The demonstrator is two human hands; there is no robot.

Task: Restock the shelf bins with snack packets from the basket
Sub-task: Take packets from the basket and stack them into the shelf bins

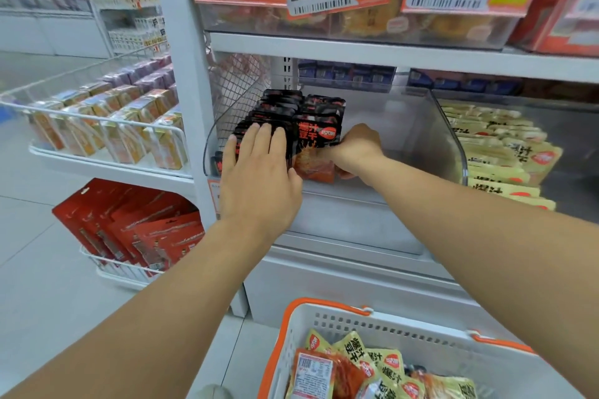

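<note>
White store shelving [356,45] is filling most of the view, with pale floor tiles showing at the left and large price cards hanging along the upper shelf edge. Wire racks [107,126] of boxed goods are standing off the shelving's left side. On the middle shelf a clear plastic bin [421,139] is sitting with most of its floor bare; black snack packets [291,113] are standing in rows against its left wall. Just beside it, at the shelf's right end, a second bin is holding yellow packets [499,152]. Below the shelf front, a white basket [324,327] with orange handles is holding mixed yellow and red packets. The left hand [259,172] is lying flat, fingers straight, pressing on the front of the black rows. The right hand [353,149] is curling round a red-and-black packet [319,152], holding it upright at the bin's front edge, touching the rows.
</note>
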